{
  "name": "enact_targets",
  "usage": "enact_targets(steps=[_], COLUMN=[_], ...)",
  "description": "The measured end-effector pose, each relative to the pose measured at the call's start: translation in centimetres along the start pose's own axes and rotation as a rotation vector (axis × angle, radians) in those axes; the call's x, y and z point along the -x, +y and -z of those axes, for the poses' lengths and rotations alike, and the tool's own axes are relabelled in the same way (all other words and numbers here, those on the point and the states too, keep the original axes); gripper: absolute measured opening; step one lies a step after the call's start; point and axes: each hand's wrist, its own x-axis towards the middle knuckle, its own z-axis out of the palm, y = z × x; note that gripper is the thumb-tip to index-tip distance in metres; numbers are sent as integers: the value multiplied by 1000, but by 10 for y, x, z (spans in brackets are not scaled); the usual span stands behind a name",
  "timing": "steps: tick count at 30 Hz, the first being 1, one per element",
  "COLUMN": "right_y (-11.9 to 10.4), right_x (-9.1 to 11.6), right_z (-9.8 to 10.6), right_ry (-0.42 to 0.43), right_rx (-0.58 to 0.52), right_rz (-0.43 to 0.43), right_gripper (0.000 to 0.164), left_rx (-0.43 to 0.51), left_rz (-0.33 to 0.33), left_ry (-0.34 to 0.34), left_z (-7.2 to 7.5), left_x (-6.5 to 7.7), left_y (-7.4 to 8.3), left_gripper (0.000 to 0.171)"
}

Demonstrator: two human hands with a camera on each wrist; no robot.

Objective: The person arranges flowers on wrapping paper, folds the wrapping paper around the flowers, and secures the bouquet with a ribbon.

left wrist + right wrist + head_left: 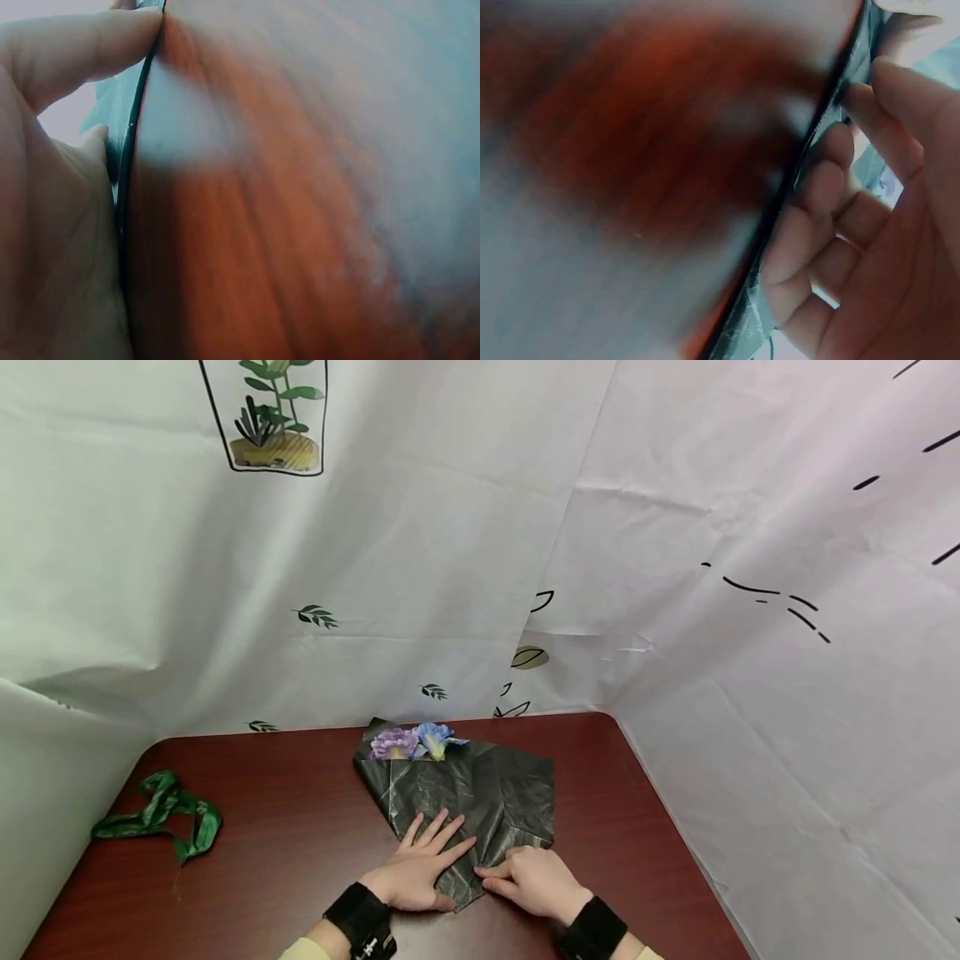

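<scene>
Black wrapping paper lies folded around artificial flowers on the table. Out of its upper left opening show a purple flower and a blue flower; their stems are hidden inside. My left hand rests on the lower left of the paper with its fingers spread. At the lower right edge, my right hand pinches a fold of the paper between thumb and index finger. The right wrist view shows the other fingers curled along the paper's edge.
A crumpled green ribbon lies on the left part of the reddish-brown table. White printed cloth hangs behind the table and along its sides. Each wrist wears a black band.
</scene>
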Motion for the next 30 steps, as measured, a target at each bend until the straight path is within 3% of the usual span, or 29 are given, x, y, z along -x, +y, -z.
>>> enact_targets(steps=[6,13,16,19,23,25,27,30], right_y=[16,29,30,21,-9,-26,-42,-58], right_x=[-4,-16,-20,-24,-24,-19,-13,-8], right_z=[4,8,9,7,-5,-14,-21,-29], right_ry=[97,186,204,254,317,262,151,44], right_rx=[66,35,71,196,317,282,212,126], right_rz=[-105,-239,-281,-273,-199,-162,-152,-187], right_gripper=[30,31,29,27,31,38,47,55], left_rx=[-28,-49,-57,-56,-27,-8,2,-2], left_rz=[26,31,24,22,19,15,14,15], left_ry=[-21,-18,-13,-6,-4,-8,-12,2], left_z=[4,7,7,7,6,4,2,0], left_x=[-1,-3,-3,-2,0,1,1,0], left_y=[1,1,1,0,1,1,1,1], left_gripper=[96,96,97,97,95,94,95,100])
